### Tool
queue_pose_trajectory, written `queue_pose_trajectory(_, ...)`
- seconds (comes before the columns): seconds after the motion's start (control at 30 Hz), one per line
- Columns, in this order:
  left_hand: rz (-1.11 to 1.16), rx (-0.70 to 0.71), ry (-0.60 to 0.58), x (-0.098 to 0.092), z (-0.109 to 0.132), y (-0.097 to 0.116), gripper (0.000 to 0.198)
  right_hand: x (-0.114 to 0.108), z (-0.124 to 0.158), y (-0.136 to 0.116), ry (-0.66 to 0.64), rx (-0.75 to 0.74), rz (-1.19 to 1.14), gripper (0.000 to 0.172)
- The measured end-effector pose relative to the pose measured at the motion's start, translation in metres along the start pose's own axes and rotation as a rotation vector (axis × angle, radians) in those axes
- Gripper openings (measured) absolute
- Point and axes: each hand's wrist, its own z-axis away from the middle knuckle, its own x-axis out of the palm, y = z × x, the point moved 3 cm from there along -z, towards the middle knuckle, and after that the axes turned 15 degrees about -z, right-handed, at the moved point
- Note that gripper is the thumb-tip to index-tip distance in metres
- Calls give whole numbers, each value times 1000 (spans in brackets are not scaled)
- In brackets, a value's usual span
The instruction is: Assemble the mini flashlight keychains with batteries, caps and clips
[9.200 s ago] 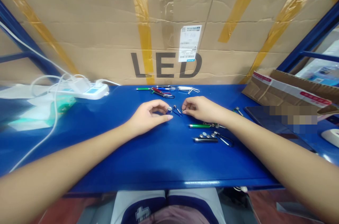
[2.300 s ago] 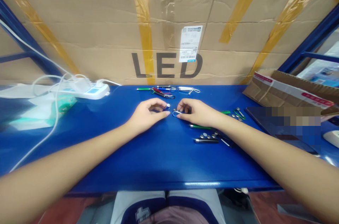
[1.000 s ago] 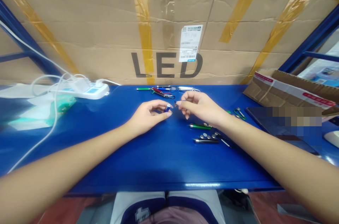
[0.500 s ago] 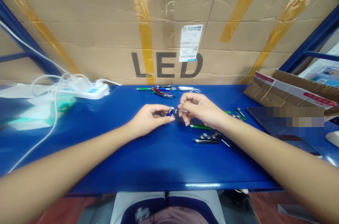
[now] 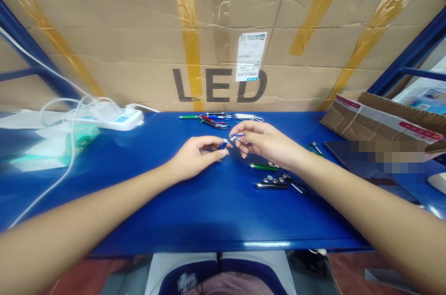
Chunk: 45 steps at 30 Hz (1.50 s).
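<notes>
Between the thumb and fingers of my left hand (image 5: 193,158) is a short blue penlight tube (image 5: 223,144), its silver end pointing up. My right hand (image 5: 268,142) pinches a silver end cap with a blue carabiner clip (image 5: 239,135). Cap and tube are close together, with a small gap between them. Below my right hand lie a green tube (image 5: 265,167) and a black tube (image 5: 273,186) with several button cells (image 5: 275,181) beside them. A black clip (image 5: 295,185) rests at the black tube's right end.
Several penlights with clips, one of them red (image 5: 209,121), lie at the back. A green clip (image 5: 315,149) is by a dark tablet (image 5: 343,160). A white power strip (image 5: 128,120) with cables stands left; an open carton (image 5: 376,116) stands right, a large cardboard box (image 5: 139,30) behind.
My right hand has turned the cap and clip, so the blue clip now shows more plainly. The blue tube in my left hand is tilted more upright.
</notes>
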Motion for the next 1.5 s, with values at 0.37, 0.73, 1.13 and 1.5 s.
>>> queue_pose_trajectory(0.37,-63,100,2,-1,2,3,33,-1,2,-5,-46,-89,158,23)
queue_pose_trajectory(0.73,-66,154,-4,-1,3,2,32,2,10,-11,-87,-405,596,19)
queue_pose_trajectory(1.13,-68,161,-18,-1,3,1,33,1,14,-18,-147,-477,737,18)
queue_pose_trajectory(1.5,-12,136,-32,1,4,3,33,1,15,-21,-133,-502,701,14)
